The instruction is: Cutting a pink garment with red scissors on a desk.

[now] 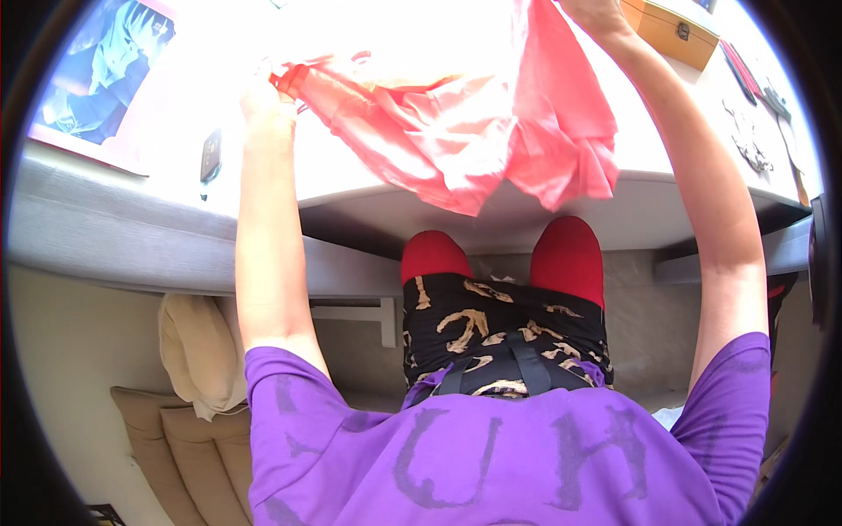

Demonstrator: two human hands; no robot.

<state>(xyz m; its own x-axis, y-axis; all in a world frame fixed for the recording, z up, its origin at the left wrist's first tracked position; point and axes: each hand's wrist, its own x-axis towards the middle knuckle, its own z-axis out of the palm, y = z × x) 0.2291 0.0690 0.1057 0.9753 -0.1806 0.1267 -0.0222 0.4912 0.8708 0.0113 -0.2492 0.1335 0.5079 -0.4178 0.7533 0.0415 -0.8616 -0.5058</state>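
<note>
A coral-pink cloth (pixel 454 138), thin and creased, is stretched between my two hands over a bright white tabletop. My left hand (pixel 270 92) grips a bunched corner of it at the upper left. At the upper right my right hand (pixel 595 13) is partly cut off by the picture's edge, beside the cloth's raised part; its fingers are hidden, so its hold cannot be made out. The lower folds hang over the table's front edge, above my knees. Glare washes out the cloth's upper part.
A wooden box with a metal clasp (pixel 707 36) stands at the upper right, near a silvery chain (pixel 748 141) and some straps. A pink-edged picture or screen (pixel 105 72) lies at the upper left, a small dark object (pixel 211 156) beside my left forearm. Beige cushions (pixel 197 348) are at the lower left.
</note>
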